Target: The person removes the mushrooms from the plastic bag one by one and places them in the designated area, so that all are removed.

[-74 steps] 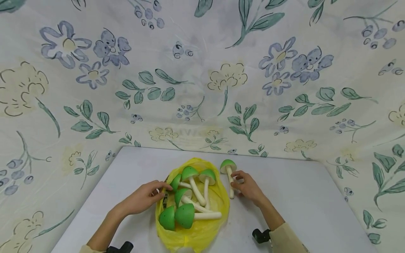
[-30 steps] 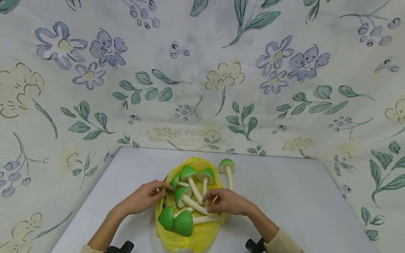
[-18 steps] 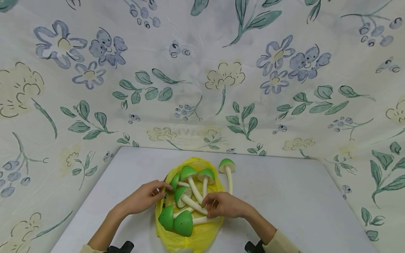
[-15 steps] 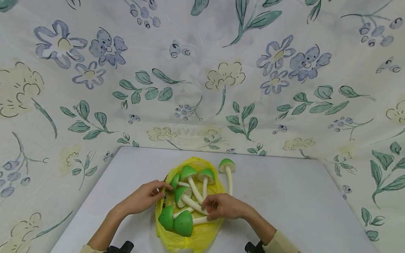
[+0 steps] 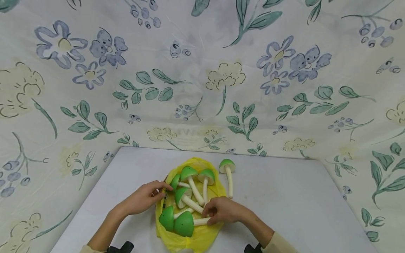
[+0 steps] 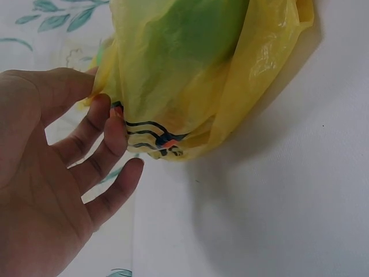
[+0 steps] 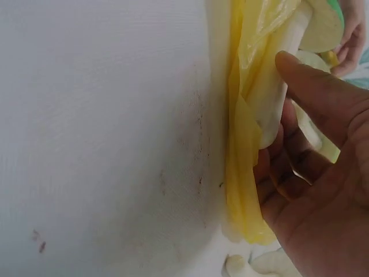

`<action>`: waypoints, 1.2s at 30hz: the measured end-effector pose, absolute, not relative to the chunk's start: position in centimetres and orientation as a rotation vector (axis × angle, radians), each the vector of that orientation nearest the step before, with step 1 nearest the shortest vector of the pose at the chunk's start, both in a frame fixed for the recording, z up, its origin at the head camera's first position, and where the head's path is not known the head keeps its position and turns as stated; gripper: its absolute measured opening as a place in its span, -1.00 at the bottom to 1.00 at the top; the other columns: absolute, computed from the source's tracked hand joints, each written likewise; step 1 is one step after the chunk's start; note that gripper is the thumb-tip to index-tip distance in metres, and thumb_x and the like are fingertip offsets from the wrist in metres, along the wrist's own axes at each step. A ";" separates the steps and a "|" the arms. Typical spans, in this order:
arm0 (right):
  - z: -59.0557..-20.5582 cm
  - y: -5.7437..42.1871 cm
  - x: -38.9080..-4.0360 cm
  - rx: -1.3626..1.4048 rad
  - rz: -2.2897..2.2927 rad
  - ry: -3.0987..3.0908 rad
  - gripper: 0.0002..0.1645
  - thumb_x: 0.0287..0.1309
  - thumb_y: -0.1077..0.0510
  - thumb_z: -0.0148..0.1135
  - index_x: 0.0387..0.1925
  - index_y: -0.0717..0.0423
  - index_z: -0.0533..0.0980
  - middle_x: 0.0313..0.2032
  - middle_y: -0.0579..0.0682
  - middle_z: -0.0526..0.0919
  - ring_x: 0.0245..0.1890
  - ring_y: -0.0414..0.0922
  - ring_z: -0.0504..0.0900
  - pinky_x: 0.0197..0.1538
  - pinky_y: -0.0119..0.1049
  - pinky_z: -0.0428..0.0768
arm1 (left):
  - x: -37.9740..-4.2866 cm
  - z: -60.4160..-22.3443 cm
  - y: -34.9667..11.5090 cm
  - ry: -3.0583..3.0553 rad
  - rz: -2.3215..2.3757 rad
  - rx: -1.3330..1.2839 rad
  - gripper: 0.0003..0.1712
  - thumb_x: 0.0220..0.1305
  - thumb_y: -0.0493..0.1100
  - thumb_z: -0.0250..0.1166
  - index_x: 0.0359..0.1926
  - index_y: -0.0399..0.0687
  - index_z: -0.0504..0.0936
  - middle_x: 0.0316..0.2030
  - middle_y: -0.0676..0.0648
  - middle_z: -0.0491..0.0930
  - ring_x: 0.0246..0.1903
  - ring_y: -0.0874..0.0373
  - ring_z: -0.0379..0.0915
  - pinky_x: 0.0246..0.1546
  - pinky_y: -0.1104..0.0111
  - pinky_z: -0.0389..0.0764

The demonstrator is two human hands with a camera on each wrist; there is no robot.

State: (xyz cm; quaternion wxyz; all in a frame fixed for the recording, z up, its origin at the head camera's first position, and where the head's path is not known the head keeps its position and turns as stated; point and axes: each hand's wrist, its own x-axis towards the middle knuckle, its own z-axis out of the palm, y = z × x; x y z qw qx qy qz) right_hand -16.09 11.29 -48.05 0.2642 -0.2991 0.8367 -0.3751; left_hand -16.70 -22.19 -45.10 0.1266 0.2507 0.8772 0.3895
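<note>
A yellow plastic bag (image 5: 205, 236) lies spread on the table with several green-capped, white-stemmed toy mushrooms in it. My left hand (image 5: 142, 198) holds the bag's left edge; in the left wrist view thumb and forefinger pinch the thin plastic (image 6: 173, 98). Over the bag's right side is my right hand (image 5: 227, 209). It pinches the stem end of the frontmost mushroom (image 5: 184, 224); the right wrist view has the thumb on one side of this white stem (image 7: 279, 69) and fingers on the other. Another mushroom (image 5: 227, 166) lies outside the bag, just right of it.
The white table (image 5: 284, 200) reaches back to a wall of floral cloth (image 5: 190, 105), which also hangs at both sides. Black wrist cameras (image 5: 121, 247) sit on both forearms at the front edge of the view.
My right hand has gone from the mushroom outside the bag leftward and nearer over the bag, to the frontmost mushroom's stem. The outside mushroom stays in place. My left hand keeps its hold.
</note>
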 end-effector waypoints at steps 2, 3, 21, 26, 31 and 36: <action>-48.0 11.2 -16.1 -0.814 -1.009 2.267 -0.81 0.05 0.22 0.52 -0.27 -0.06 0.72 -0.47 -0.25 0.55 -0.44 -0.37 0.44 -0.36 -0.49 0.44 | -16.7 -45.1 -22.2 2.549 1.137 0.729 -0.71 0.51 -0.17 0.14 0.14 -0.10 0.61 0.07 -0.14 0.60 -0.16 0.09 0.48 -0.23 0.38 0.57; -48.0 11.2 -16.1 -0.820 -1.006 2.269 -0.81 0.05 0.22 0.52 -0.28 -0.07 0.71 -0.47 -0.25 0.54 -0.44 -0.37 0.44 -0.37 -0.49 0.44 | -16.7 -45.2 -22.2 2.548 1.138 0.730 -0.71 0.51 -0.17 0.14 0.14 -0.10 0.61 0.07 -0.14 0.60 -0.17 0.09 0.48 -0.23 0.38 0.57; -48.1 11.7 -16.1 -0.838 -1.093 2.213 -0.83 0.14 0.15 0.45 -0.19 -0.03 0.68 -0.47 -0.21 0.56 -0.47 -0.32 0.44 -0.41 -0.48 0.40 | -16.8 -45.0 -22.0 2.564 1.109 0.732 -0.71 0.50 -0.22 0.14 0.15 -0.13 0.61 0.05 -0.16 0.60 -0.17 0.15 0.47 -0.21 0.38 0.56; -48.1 11.9 -16.1 -0.849 -1.141 2.193 -0.81 0.14 0.12 0.46 -0.18 -0.04 0.68 -0.41 -0.22 0.62 -0.40 -0.31 0.51 -0.35 -0.46 0.47 | -16.9 -45.0 -21.9 2.563 1.103 0.733 -0.71 0.50 -0.23 0.13 0.15 -0.12 0.61 0.05 -0.16 0.60 -0.16 0.15 0.47 -0.20 0.38 0.56; -47.6 11.9 -16.1 -0.855 -1.164 2.187 -0.82 0.15 0.09 0.45 -0.18 -0.06 0.68 -0.34 -0.25 0.66 -0.31 -0.27 0.58 -0.27 -0.42 0.54 | -17.0 -45.2 -21.9 2.570 1.098 0.740 -0.72 0.50 -0.23 0.14 0.15 -0.11 0.61 0.06 -0.14 0.60 -0.14 0.18 0.48 -0.18 0.38 0.56; -47.3 12.0 -16.2 -0.862 -1.172 2.198 -0.82 0.16 0.07 0.44 -0.18 -0.08 0.67 -0.31 -0.27 0.67 -0.28 -0.27 0.60 -0.21 -0.41 0.56 | -16.9 -45.1 -21.8 2.567 1.101 0.736 -0.71 0.50 -0.19 0.15 0.15 -0.11 0.61 0.06 -0.14 0.59 -0.16 0.19 0.47 -0.19 0.38 0.57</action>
